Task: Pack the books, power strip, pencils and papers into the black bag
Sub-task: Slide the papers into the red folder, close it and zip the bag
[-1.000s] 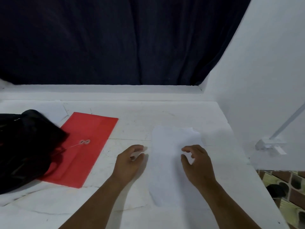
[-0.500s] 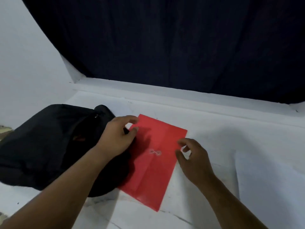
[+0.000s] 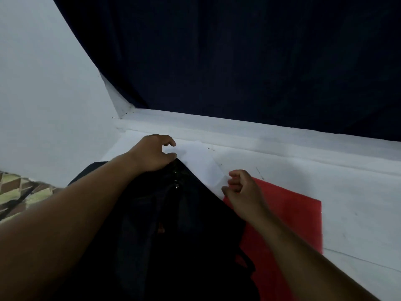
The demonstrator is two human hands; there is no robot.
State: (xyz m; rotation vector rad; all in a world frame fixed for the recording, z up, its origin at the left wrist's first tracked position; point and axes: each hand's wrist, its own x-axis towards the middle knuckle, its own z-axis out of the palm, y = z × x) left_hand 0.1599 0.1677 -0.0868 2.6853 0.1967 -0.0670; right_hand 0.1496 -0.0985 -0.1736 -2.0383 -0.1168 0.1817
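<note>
On the white desk (image 3: pixel 325 174), nearest the person, the black bag (image 3: pixel 173 224) slumps soft and dark, zipper running up its middle, likely pulled close for packing. Its right side overlaps a red envelope (image 3: pixel 288 218); a white paper (image 3: pixel 201 161) lies just beyond its top. The left hand (image 3: pixel 152 153) pinches the bag's top corner, a holding grip, seemingly to steady it. The right hand (image 3: pixel 243 187) hovers loosely curled, its grip holding nothing.

Head view; looks forward-down; close over table (image 3: pixel 325 170)
</note>
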